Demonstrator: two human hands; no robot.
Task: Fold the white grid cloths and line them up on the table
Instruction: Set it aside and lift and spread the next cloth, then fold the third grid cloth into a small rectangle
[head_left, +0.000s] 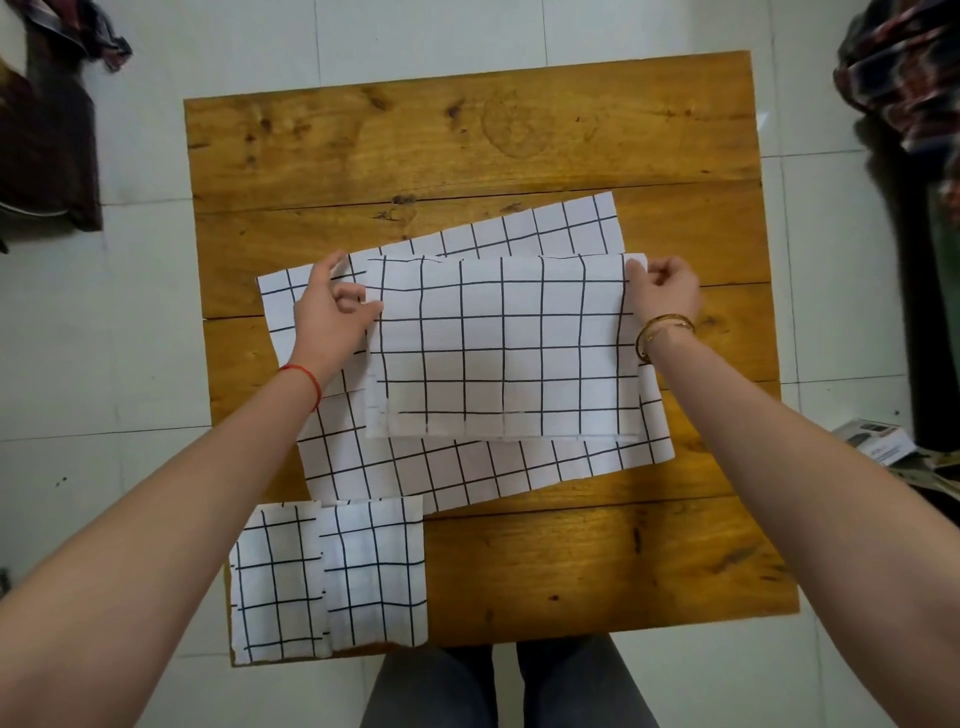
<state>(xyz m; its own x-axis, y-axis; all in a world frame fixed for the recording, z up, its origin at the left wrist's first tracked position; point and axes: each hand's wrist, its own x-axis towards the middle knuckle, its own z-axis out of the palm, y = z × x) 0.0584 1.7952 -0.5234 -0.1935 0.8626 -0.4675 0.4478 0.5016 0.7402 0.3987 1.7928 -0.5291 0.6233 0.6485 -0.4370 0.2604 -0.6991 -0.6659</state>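
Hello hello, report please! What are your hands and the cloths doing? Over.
Left hand and right hand pinching the half-folded cloth. It lies over an unfolded cloth. Two folded cloths lined up near left. Nothing blocking.

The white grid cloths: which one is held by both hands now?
The half-folded cloth in the table's middle: the left hand and right hand pinch its far corners. It lies over an unfolded cloth; two folded cloths lie untouched.
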